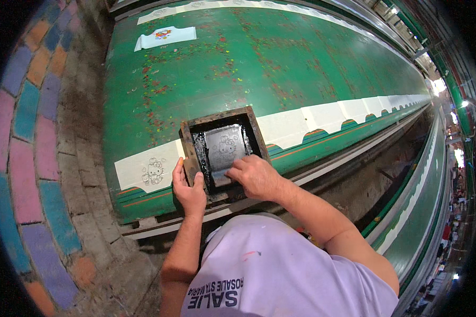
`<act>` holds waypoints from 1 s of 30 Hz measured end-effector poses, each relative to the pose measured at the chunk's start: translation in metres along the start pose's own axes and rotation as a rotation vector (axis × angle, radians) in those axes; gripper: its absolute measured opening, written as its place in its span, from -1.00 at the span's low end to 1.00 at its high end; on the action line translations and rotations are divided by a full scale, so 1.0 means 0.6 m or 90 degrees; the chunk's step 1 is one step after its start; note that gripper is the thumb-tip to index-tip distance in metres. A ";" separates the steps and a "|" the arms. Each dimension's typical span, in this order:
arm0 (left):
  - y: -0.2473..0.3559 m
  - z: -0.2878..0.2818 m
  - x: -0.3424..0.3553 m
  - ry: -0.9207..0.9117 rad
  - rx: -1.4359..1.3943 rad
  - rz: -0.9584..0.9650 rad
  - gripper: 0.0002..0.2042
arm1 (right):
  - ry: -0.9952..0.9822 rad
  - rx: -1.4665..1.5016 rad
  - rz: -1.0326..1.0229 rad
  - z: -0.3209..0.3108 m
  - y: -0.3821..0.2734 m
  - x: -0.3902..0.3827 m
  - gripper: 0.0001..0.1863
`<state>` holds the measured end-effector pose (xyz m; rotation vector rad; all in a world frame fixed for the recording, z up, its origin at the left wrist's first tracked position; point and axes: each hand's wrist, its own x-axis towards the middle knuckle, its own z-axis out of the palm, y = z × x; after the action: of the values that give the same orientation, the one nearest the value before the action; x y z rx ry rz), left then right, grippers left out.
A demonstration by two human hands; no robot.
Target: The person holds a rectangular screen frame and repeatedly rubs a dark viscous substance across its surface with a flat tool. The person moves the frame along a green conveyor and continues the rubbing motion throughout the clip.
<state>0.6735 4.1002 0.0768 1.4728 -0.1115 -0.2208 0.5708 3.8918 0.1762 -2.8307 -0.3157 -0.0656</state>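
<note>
On the near left of the green table [195, 79] lies a white cloth piece [131, 171] with a dark cartoon print. Beside it, the left hand [189, 193] clasps the left rail of a wooden screen frame [217, 117] at the table's near edge; over its lower part the right hand's [255, 177] fingers curl, holding what I cannot tell, and plain white pieces [293, 127] extend rightward

Soft, even light covers the tabletop [280, 79]; lamps [464, 103] glare past its right edge; fisheye distortion bows the periphery.
</note>
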 end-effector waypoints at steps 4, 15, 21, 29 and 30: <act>0.006 0.004 0.002 -0.016 0.047 -0.001 -0.18 | -0.029 0.003 0.019 0.001 -0.028 -0.034 -0.52; 0.033 0.049 -0.021 0.022 0.092 0.062 -0.07 | 0.329 0.254 0.236 0.025 0.033 -0.167 -0.60; 0.016 0.182 -0.061 0.009 0.078 0.106 -0.06 | 0.405 0.325 0.322 0.022 0.131 -0.268 -0.61; -0.014 0.360 -0.104 0.012 0.073 0.059 -0.08 | 0.430 0.313 0.332 -0.018 0.257 -0.379 -0.63; -0.013 0.372 -0.107 0.016 0.094 0.063 -0.08 | 0.420 0.286 0.317 -0.025 0.263 -0.387 -0.63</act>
<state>0.5635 3.8963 0.0948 1.6124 -0.1833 -0.1157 0.3796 3.6915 0.1280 -2.2029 0.4585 -0.6979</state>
